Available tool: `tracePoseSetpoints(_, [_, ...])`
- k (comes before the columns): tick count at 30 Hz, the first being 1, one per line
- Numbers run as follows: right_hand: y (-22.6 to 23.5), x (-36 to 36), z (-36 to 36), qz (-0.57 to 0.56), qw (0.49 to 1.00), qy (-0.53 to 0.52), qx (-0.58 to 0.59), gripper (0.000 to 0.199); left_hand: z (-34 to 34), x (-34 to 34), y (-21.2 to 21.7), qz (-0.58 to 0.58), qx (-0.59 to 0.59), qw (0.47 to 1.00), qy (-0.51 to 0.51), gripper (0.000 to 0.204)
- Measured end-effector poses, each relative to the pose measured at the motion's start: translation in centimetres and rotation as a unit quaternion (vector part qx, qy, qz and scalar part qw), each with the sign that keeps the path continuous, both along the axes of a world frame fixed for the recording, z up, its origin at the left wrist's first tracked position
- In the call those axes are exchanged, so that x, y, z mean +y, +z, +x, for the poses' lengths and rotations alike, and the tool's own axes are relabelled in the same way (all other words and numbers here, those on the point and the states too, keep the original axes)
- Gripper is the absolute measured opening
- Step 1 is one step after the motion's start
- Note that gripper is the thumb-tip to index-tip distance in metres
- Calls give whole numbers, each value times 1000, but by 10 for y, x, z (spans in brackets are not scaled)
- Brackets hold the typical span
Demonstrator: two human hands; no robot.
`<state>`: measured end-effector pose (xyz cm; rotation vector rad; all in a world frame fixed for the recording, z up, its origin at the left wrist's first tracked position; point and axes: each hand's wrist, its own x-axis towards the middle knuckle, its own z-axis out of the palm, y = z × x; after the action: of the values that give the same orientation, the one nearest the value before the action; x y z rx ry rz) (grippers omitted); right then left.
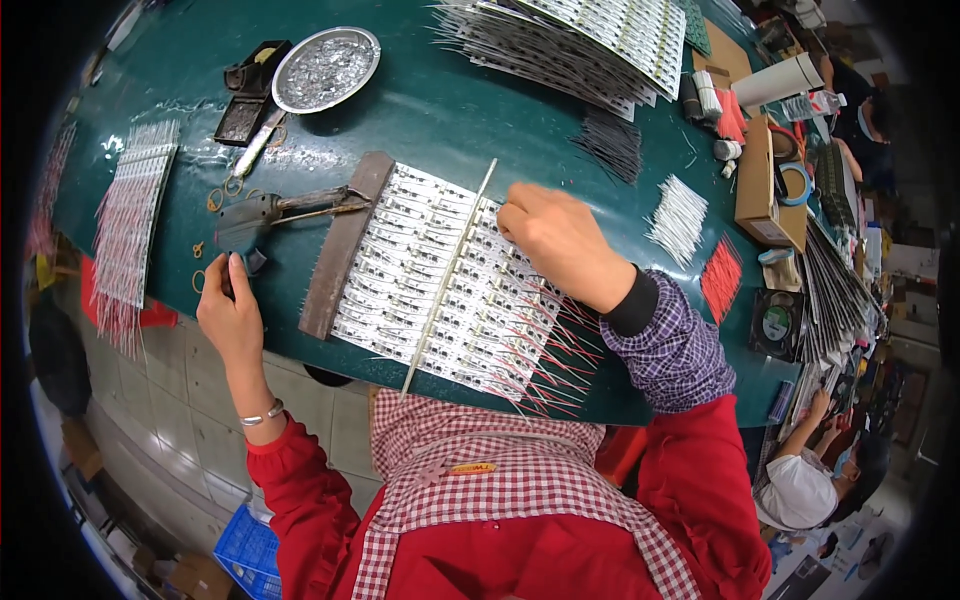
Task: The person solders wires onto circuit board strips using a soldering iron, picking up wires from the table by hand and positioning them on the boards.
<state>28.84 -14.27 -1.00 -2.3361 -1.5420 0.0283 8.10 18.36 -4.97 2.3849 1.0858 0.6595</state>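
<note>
A white circuit board panel (385, 285) lies in front of me, with small black parts in rows and red and white wires (548, 365) along its right side. A brown bar (345, 250) rests along its left edge, and a thin pale rod (450, 270) crosses it lengthwise. At the panel's upper right, my right hand (562, 240) is closed, its fingertips hidden from view. My left hand (232, 312) is closed at the table's front edge; what it pinches is unclear. Just above it lies a soldering iron (265, 210), its tip end on the bar.
Stacked panels (600, 50) stand at the back; another wired panel (137, 215) lies left. A metal bowl (283, 100) holds silvery bits. Black (608, 145), white (678, 218) and red wire bundles (721, 278) lie right, near a cardboard box (757, 180). A co-worker (805, 485) sits at far right.
</note>
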Motion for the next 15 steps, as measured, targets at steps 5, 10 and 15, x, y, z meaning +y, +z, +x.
tracePoseSetpoints(5, [2, 11, -5, -43, 996, 24, -80, 7, -3, 2, -2, 2, -1, 1000, 1, 37])
tracePoseSetpoints(10, [4, 16, -15, -120, 975, 43, -183, 9, -3, 3, -1, -3, -3, 1000, 0, 38])
tracePoseSetpoints(15, [-3, 9, -13, -77, 985, 15, -156, 11, -1, 1, 3, -30, 24, 999, -5, 46])
